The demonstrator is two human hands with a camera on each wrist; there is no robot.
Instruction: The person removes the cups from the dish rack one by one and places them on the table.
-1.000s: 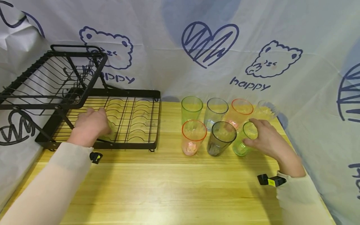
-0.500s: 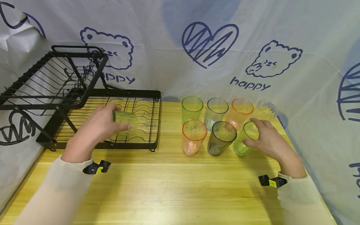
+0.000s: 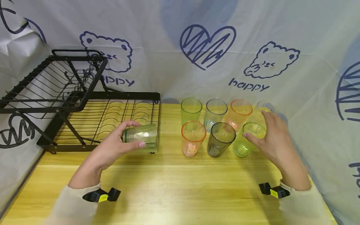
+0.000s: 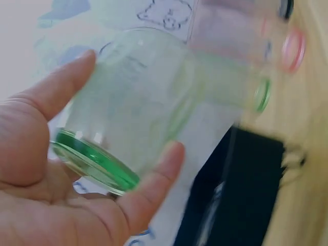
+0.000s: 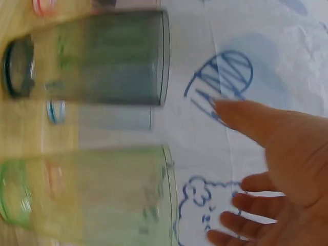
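My left hand grips a pale green drinking glass lying on its side in the air, in front of the dish rack's right corner. In the left wrist view the glass's thick green base sits between the thumb and fingers. My right hand hovers with spread fingers at the rim of an upright green glass. In the right wrist view a gap shows between that hand and the green glass. Beside it stands a dark grey glass.
A two-tier black wire dish rack stands at the left. Also upright on the wooden table are two red-rimmed glasses, the front one included, a blue-rimmed glass, another green glass and a clear one. Behind hangs a printed cloth.
My left hand has come from inside the rack to the right and toward me, bringing the green glass with it. The right hand has shifted slightly over the front green glass.
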